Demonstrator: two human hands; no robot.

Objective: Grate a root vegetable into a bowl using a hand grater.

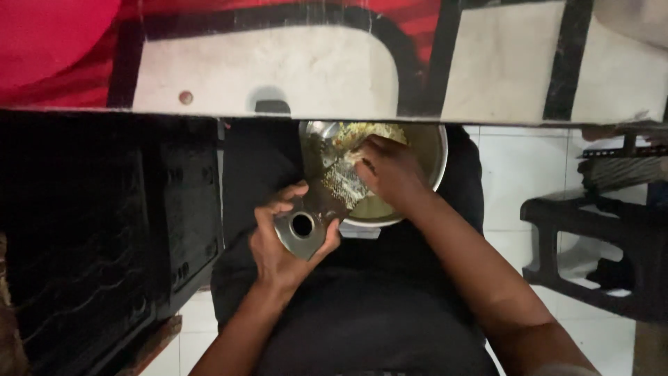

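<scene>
Head view shows the left hand [282, 240] closed around a steel jar [304, 224] tipped over the steel bowl [424, 157] on the lap, right hand [390, 170] fingers curled, scraping greenish paste; scraping likely continues.

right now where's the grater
In the head view the grater sits near the middle of the frame, gripped at its lower end by the left hand and slanting up into the steel bowl, where the right hand presses on it.
</scene>
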